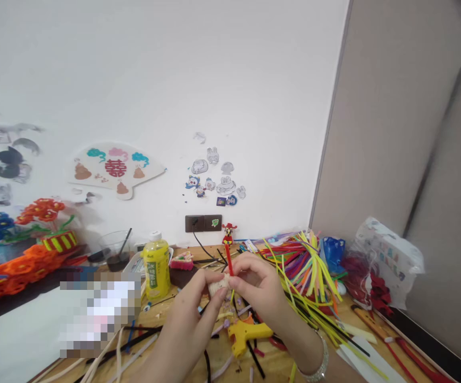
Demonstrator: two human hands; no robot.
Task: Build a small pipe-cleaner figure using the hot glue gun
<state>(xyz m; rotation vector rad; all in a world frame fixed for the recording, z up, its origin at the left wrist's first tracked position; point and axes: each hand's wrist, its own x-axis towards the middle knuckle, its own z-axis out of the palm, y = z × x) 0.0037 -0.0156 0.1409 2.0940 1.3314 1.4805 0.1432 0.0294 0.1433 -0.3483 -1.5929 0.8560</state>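
My left hand (186, 314) and my right hand (258, 287) meet in front of me above the wooden table, with fingers pinched together. Between them is a small cream fuzzy piece (217, 287), probably pipe cleaner, partly hidden by my fingers. A red pipe cleaner (229, 260) stands up from it, its lower end close to my right fingertips. Below my hands lies a yellow hot glue gun (246, 334), not touched by either hand. Loose pipe cleaners (306, 271) in many colours are heaped to the right of my right hand.
A yellow bottle (156, 266) stands left of my hands, near a glass (115, 250) holding a dark stick. Orange and blue pipe-cleaner flowers (41, 213) sit at far left. A blurred patch (99, 314) covers the left foreground. Plastic bags (387, 260) lie at right against the wall.
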